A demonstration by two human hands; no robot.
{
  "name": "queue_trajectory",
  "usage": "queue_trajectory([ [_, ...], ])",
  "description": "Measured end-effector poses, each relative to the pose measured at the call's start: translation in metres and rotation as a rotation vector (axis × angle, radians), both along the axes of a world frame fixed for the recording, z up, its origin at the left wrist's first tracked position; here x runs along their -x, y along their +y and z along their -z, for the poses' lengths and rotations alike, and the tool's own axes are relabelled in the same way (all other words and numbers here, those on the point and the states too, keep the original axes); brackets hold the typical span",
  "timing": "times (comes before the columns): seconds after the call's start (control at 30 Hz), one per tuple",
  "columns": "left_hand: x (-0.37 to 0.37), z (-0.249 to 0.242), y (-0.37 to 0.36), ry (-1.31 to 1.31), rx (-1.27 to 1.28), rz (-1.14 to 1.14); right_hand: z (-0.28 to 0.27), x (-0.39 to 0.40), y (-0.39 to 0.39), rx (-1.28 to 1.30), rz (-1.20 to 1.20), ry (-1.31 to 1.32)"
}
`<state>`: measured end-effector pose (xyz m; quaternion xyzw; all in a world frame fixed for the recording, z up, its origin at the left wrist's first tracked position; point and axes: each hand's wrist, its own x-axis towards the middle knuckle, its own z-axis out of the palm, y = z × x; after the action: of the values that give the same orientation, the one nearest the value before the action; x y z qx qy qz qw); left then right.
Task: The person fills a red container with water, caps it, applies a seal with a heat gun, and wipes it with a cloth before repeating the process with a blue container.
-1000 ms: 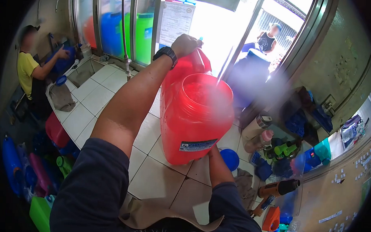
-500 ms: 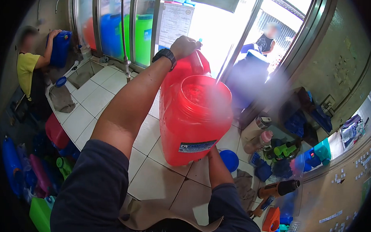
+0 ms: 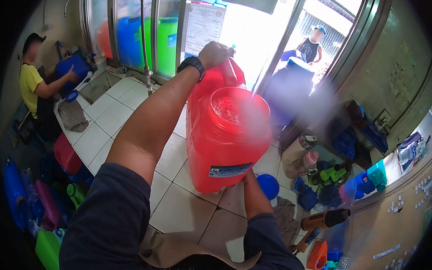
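A big red plastic jug (image 3: pixel 227 140) with a wide round uncapped mouth and a dark printed label stands tilted over the white tiled counter (image 3: pixel 187 203). Bubbly, clear liquid shows inside its mouth. My left hand (image 3: pixel 216 55), with a black watch at the wrist, is closed over the far end of the jug's handle. Low on the right side, my right hand (image 3: pixel 246 178) reaches behind and under the jug; its fingers are mostly hidden. Just right of that wrist lies a round blue lid (image 3: pixel 267 186). A whitish blur covers part of the jug's right edge.
At left, a person in a yellow shirt (image 3: pixel 30 85) handles a blue jug (image 3: pixel 71 73) beside a sunken basin (image 3: pixel 96 87). A large blue container (image 3: pixel 291 92) stands behind. Bottles, including a cream flask (image 3: pixel 297 149), crowd the right. Another person (image 3: pixel 310 49) is outside the glass.
The co-worker at left has lowered the blue jug, one hand now off its top. The person outside has raised their head. My hands and the red jug are nearly still; more froth shows inside.
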<state>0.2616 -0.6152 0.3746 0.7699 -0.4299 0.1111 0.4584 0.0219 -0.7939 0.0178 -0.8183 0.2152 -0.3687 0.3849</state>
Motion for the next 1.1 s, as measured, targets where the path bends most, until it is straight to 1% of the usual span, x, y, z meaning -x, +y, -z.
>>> queue_trajectory([
  [0.07,0.005,-0.002,0.002,0.068,0.012,-0.003,-0.007,0.001,-0.001,-0.132,-0.042,0.05],
  [0.1,0.002,-0.001,0.001,0.068,0.012,-0.004,-0.011,0.003,0.0,-0.131,-0.043,0.049],
  [0.2,-0.005,0.002,-0.002,-0.054,-0.001,0.018,-0.019,0.007,0.004,-0.167,-0.064,0.066],
  [0.23,-0.008,0.003,-0.002,-0.056,-0.002,0.016,-0.019,0.006,0.003,-0.169,-0.066,0.064],
  [0.33,-0.001,0.002,0.0,0.035,0.044,0.027,-0.018,0.004,-0.002,-0.168,-0.185,0.004],
  [0.43,0.003,0.0,0.001,0.028,0.038,0.017,-0.023,0.006,0.003,-0.183,-0.124,-0.008],
  [0.5,0.001,0.0,0.0,0.025,0.036,0.012,-0.015,0.003,0.001,-0.189,-0.095,-0.013],
  [0.6,0.0,0.001,-0.001,0.062,0.035,0.015,0.0,-0.002,-0.001,0.016,0.015,-0.044],
  [0.77,0.013,-0.004,0.003,0.114,0.052,0.002,0.001,-0.004,-0.005,0.065,-0.091,-0.062],
  [0.83,0.014,-0.005,0.004,0.119,0.04,-0.004,-0.002,-0.004,-0.005,0.047,-0.113,-0.076],
  [1.1,0.01,-0.004,0.002,0.115,0.031,-0.013,-0.018,-0.001,0.001,-0.038,-0.06,-0.078],
])
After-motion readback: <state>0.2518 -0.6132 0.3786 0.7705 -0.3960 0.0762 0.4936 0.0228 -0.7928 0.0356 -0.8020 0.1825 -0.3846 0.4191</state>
